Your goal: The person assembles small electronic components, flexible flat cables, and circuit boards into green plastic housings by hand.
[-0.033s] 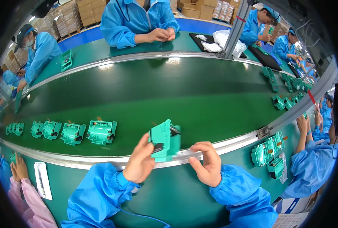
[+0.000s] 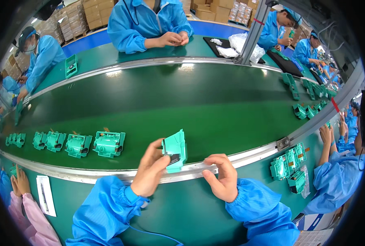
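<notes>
My left hand (image 2: 151,170) grips a green plastic housing (image 2: 175,146) by its left side, above the conveyor's near metal rail. The housing is held upright, and a black part shows at its lower edge beside my thumb. Just right of it, my right hand (image 2: 222,178) hovers with fingers bent and thumb apart, holding nothing and not touching the housing. On the belt to the left lies a row of several similar green housings, the nearest being this one (image 2: 109,143). A blue band circles my left wrist, with a blue cord below it.
The green conveyor belt (image 2: 182,106) runs across, bounded by metal rails. More green housings (image 2: 280,167) lie on the bench at right, near a metal post. A white sheet with a pen (image 2: 46,196) lies at left. Co-workers in blue sit opposite and at both sides; a pink sleeve shows at left.
The green housing in my left hand has turned, so it shows a narrower side and its right-hand face has swung out of sight. My right hand stays nearly in place.
</notes>
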Demonstrator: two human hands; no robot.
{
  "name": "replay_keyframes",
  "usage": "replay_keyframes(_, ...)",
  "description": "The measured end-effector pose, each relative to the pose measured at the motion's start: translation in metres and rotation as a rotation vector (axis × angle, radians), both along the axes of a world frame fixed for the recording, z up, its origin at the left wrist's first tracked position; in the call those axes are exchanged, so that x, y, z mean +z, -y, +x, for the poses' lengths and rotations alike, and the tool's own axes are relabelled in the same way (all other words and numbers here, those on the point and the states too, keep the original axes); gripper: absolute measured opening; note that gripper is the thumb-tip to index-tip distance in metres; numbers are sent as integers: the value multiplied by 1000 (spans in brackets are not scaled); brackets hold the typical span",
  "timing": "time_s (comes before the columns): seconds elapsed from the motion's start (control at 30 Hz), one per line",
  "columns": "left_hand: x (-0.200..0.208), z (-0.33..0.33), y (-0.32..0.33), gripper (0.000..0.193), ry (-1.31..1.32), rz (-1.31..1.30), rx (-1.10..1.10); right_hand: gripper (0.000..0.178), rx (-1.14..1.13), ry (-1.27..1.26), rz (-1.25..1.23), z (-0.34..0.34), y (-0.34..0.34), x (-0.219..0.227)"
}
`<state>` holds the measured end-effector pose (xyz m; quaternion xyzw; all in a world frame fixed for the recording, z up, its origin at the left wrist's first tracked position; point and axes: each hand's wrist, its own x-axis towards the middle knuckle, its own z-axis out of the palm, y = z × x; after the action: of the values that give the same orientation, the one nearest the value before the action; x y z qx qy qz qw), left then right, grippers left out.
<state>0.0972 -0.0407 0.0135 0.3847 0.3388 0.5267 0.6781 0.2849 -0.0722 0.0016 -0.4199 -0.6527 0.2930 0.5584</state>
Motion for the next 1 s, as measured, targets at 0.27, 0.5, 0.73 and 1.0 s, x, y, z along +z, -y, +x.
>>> replay_keyframes(0.27, 13, -23, -16, 48, -1307, 594, 475, 22, 31, 38, -43, 1, 5, 8)
replay_keyframes(0.5, 11, -14, -14, 59, -1583, 656, 495, 20, 30, 69, -70, 3, 5, 13)
replay_keyframes(0.73, 12, -17, -8, 56, -1641, 869, 352, 19, 53, 97, -72, 0, 12, 23)
replay_keyframes(1.0, 22, -18, 0, 56, -1644, 697, 432, 18, 54, 128, -99, -2, 19, 31)
